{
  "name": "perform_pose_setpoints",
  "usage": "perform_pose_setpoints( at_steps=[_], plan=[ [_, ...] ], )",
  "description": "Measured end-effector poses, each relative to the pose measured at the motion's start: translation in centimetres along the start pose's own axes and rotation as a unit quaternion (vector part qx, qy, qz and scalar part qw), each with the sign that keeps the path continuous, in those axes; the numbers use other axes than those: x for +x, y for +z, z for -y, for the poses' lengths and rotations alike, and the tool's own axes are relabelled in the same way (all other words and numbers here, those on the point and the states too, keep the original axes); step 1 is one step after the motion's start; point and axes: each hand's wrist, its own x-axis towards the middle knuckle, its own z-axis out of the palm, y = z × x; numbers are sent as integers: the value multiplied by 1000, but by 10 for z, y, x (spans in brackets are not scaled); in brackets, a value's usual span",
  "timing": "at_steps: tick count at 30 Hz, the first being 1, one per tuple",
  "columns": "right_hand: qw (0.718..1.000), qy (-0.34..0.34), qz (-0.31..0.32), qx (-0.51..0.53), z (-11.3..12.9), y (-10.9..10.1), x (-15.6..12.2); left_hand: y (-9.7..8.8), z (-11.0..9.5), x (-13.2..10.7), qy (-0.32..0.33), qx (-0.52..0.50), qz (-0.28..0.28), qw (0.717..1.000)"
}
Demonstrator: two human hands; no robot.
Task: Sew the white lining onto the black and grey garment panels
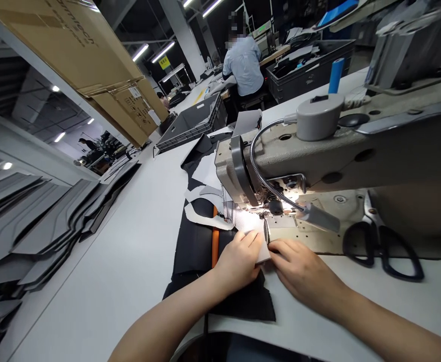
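black fabric [194, 246] lies spread at the near edge of the worktop [137, 241], right in front of you, with an orange strip [215, 241] running up it. your left hand [239, 259] sits on top of it, fingers curled down onto a white piece [250, 223] and pinning it. whether the thumb pinches from below, you cannot tell. your right hand [303, 274] lies just beside the left, fingers stretched nearly flat with the tips on the right-hand edge of the same white piece. that piece runs from under your hands to the foot of the sewing machine [356, 151], lit by the machine's gooseneck lamp [316, 216]. black-handled scissors [382, 246] lie on the machine bed to the right, well apart from your hands. stacks of grey cut panels [47, 221] line the left edge of the worktop. farther along sits a grey crate [194, 123], and a blue tube [335, 75] stands upright behind the machine. cardboard boxes [73, 40] rest on a shelf above the left side. at the far end a person in a pale blue shirt [244, 65] sits with their back to you.
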Motion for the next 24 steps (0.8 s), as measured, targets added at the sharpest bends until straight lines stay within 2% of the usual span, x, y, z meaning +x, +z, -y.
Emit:
perform_pose_setpoints(
  at_steps=[5, 10, 12, 14, 16, 18, 19, 21, 24],
  plan=[
    [999, 34, 22, 27, -5, -3, 0, -12, -6, 1, -39, -12, 19, 999],
    [1000, 25, 1, 12, -12, -3, 0, -19, -22, 8, -83, 15, 68, 994],
    [1000, 17, -8, -22, -15, -1, 0, -15, -19, 10, -82, -1, 47, 995],
    [999, 5, -8, -53, -18, 1, 1, -11, -7, 10, -71, -81, -7, 994],
    [997, -6, 10, -76, -19, 4, 2, -11, 9, 10, -72, -207, -74, 973],
    [995, -11, 34, -88, -17, 7, 5, -14, 22, 9, -92, -318, -115, 937],
    [995, -9, 45, -91, -15, 9, 7, -16, 26, 9, -98, -352, -123, 923],
    [994, 3, 65, -87, -8, 12, 11, -20, 29, 9, -91, -381, -123, 912],
    [993, 27, 91, -71, 3, 15, 20, -26, 24, 11, -63, -366, -109, 922]
  ],
)
